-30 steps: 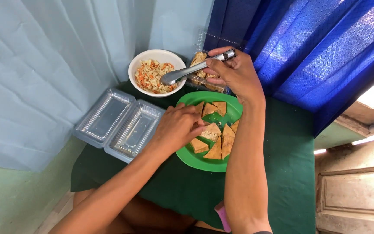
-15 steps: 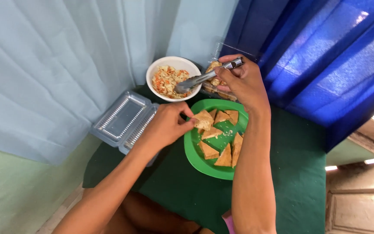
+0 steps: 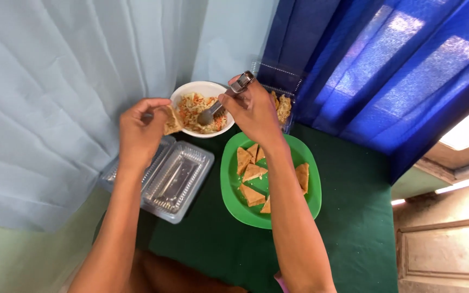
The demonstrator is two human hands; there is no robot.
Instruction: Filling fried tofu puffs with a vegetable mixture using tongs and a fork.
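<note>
The left hand (image 3: pixel 137 130) pinches one triangular fried tofu pocket (image 3: pixel 172 120) above the open clear plastic clamshell box (image 3: pixel 177 182). The right hand (image 3: pixel 253 111) grips a metal spoon (image 3: pixel 218 106) dipped into the white bowl of shredded vegetable filling (image 3: pixel 202 111). Below it, several pockets wait on the green plastic plate (image 3: pixel 294 209), seemingly unfilled.

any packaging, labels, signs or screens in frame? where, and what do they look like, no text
Clear plastic clamshell container: open and empty on the green tablecloth, left of the green plate, under the left hand; rectangular, ribbed, transparent.
Second clear plastic container: behind the right hand, against the blue curtain; transparent, holds fried pieces, mostly hidden.
Labels, signs, screens: none visible.
</note>
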